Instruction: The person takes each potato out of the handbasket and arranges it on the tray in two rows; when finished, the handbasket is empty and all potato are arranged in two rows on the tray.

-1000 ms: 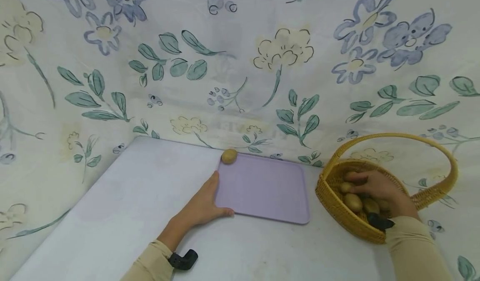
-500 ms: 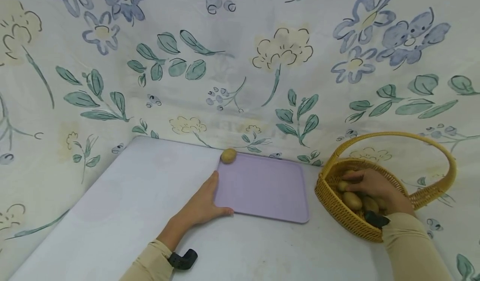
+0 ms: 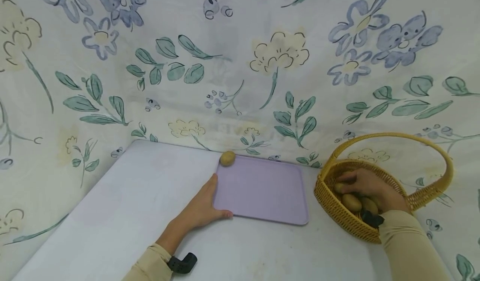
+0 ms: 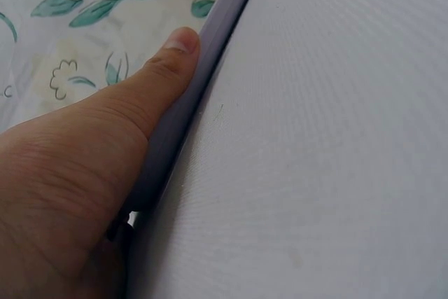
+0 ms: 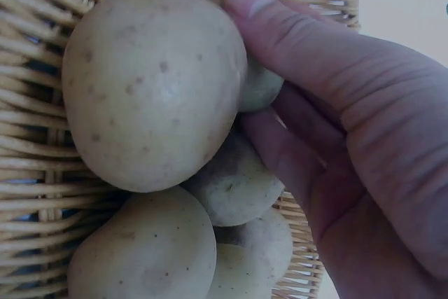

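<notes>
A pale purple tray [image 3: 262,189] lies on the white table, with one potato [image 3: 227,159] in its far left corner. My left hand [image 3: 198,206] rests at the tray's near left corner, fingers along the left side and straight thumb against the near edge. In the left wrist view, the thumb [image 4: 157,82] touches the tray's rim. Inside a wicker basket [image 3: 346,220] on the right, my right hand [image 3: 369,187] grips a potato [image 5: 262,89] between thumb and fingers; the hand partly hides it. Several other potatoes lie around it, including a large one [image 5: 154,89].
The basket's tall arched handle [image 3: 446,164] rises over the right forearm. A flowered cloth [image 3: 240,72] hangs behind the table. White tabletop [image 3: 150,189] extends left of the tray and in front of it.
The right hand has shifted slightly left inside the basket. The left hand, tray and the potato on it keep their places; the head view has shifted slightly.
</notes>
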Available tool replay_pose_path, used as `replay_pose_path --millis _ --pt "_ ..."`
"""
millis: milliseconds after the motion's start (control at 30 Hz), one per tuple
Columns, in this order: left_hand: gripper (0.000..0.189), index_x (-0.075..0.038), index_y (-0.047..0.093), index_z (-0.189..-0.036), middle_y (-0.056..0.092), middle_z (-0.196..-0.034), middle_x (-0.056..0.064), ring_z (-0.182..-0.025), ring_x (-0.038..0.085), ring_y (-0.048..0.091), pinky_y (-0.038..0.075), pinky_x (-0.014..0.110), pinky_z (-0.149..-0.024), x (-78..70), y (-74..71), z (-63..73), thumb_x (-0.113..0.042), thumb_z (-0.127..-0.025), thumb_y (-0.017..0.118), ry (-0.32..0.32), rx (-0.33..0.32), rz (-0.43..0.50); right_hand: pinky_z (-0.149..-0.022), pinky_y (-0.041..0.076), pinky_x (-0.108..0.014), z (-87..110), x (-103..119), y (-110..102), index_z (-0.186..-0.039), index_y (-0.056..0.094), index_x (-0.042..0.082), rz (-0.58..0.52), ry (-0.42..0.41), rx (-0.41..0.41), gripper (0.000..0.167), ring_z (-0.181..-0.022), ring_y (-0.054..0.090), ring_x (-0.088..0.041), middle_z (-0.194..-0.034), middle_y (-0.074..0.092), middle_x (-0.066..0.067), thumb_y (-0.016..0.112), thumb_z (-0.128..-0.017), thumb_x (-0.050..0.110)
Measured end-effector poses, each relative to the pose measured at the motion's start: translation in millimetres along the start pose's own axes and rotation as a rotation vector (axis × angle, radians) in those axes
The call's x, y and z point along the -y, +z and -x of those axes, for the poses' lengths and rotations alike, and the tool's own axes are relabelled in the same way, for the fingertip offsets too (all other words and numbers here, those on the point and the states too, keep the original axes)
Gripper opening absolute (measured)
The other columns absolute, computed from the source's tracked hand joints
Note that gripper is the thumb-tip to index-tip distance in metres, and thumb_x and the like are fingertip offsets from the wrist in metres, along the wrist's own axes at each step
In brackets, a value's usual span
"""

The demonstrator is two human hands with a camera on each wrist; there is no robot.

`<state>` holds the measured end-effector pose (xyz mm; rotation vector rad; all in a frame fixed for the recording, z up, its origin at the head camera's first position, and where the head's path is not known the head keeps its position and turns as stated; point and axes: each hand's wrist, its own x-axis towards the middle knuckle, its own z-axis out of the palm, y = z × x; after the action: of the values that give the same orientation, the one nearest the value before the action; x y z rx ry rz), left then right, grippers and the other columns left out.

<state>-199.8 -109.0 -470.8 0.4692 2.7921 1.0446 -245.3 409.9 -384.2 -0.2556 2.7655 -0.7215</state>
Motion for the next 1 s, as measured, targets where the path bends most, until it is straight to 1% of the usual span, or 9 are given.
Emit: replay_pose_path --millis 133,267,333,433,500,567,800,933,1000 --pt "0.14 0.003 0.002 -0.162 0.005 -0.171 0.02 -0.16 0.035 0.01 0.017 0.049 -0.13 0.5 -0.4 -1.0 -0.069 -0.071 0.081 0.007 0.01 -0.017 -0.098 0.05 -0.037 -2.1 0.0 1.5 -0.12 0.076 0.005 0.048 -0.023 -0.007 0.044 -0.12 0.063 -0.038 -0.125 0.072 -0.016 0.082 -0.086 0.033" --pt "0.141 0.003 0.002 -0.162 0.005 -0.171 0.021 -0.16 0.035 0.01 0.017 0.049 -0.13 2.1 -2.8 -3.2 -0.07 -0.071 0.08 0.014 0.0 -0.027 -0.096 0.051 -0.03 -4.3 0.5 3.5 -0.119 0.076 0.007 0.026 -0.029 -0.023 0.041 -0.119 0.064 -0.033 -0.124 0.074 -0.013 0.079 -0.089 0.036" --pt "0.141 0.004 0.002 -0.162 0.005 -0.171 0.021 -0.16 0.035 0.01 0.016 0.049 -0.13 3.1 -3.7 -4.0 -0.07 -0.07 0.081 0.013 -0.005 -0.026 -0.096 0.052 -0.031 -5.1 -0.4 4.2 -0.12 0.077 0.008 0.038 -0.043 -0.033 0.041 -0.119 0.064 -0.034 -0.124 0.074 -0.012 0.078 -0.09 0.037" --pt "0.141 0.004 0.002 -0.162 0.005 -0.171 0.021 -0.16 0.035 0.01 0.016 0.049 -0.131 4.1 -3.8 -4.5 -0.069 -0.071 0.082 0.01 -0.001 -0.02 -0.102 0.053 -0.044 -4.9 -2.8 4.8 -0.122 0.076 0.009 0.051 -0.043 -0.038 0.042 -0.123 0.062 -0.041 -0.127 0.072 -0.015 0.075 -0.092 0.039" --pt "0.141 0.004 0.002 -0.162 0.005 -0.171 0.021 -0.16 0.035 0.01 0.016 0.049 -0.131 4.0 -2.9 -4.2 -0.068 -0.071 0.082 0.01 0.004 -0.014 -0.106 0.05 -0.054 -4.0 -4.9 5.1 -0.123 0.075 0.01 0.054 -0.022 -0.048 0.045 -0.127 0.059 -0.045 -0.131 0.07 -0.017 0.074 -0.092 0.042" --pt "0.141 0.004 0.002 -0.162 0.005 -0.171 0.021 -0.16 0.035 0.01 0.016 0.049 -0.131 3.5 -1.9 -3.6 -0.068 -0.071 0.082 0.006 0.007 -0.008 -0.106 0.048 -0.06 -2.4 -7.3 5.1 -0.125 0.074 0.01 0.041 -0.006 -0.051 0.047 -0.13 0.056 -0.048 -0.134 0.067 -0.02 0.072 -0.093 0.044" --pt "0.14 0.003 0.002 -0.162 0.005 -0.171 0.02 -0.159 0.035 0.011 0.017 0.049 -0.13 3.2 0.6 -1.0 -0.067 -0.071 0.083 -0.004 0.006 -0.017 -0.104 0.051 -0.056 8.6 -6.0 1.8 -0.134 0.069 0.013 -0.008 0.065 -0.094 0.057 -0.131 0.056 -0.045 -0.139 0.064 -0.019 0.067 -0.095 0.054" --pt "0.141 0.004 0.002 -0.161 0.005 -0.171 0.021 -0.16 0.035 0.01 0.017 0.049 -0.13 3.1 0.6 -1.8 -0.068 -0.071 0.082 0.004 0.003 -0.007 -0.092 0.058 -0.043 12.3 -1.7 -1.7 -0.136 0.067 0.011 -0.023 0.09 -0.093 0.061 -0.121 0.063 -0.038 -0.14 0.064 -0.02 0.065 -0.095 0.055" --pt "0.141 0.004 0.002 -0.161 0.005 -0.171 0.021 -0.16 0.035 0.01 0.017 0.048 -0.13 2.7 0.4 -2.2 -0.068 -0.071 0.083 0.004 0.005 -0.005 -0.09 0.058 -0.041 13.3 0.1 -3.3 -0.137 0.067 0.011 -0.014 0.093 -0.097 0.06 -0.12 0.064 -0.036 -0.139 0.065 -0.018 0.065 -0.095 0.055"
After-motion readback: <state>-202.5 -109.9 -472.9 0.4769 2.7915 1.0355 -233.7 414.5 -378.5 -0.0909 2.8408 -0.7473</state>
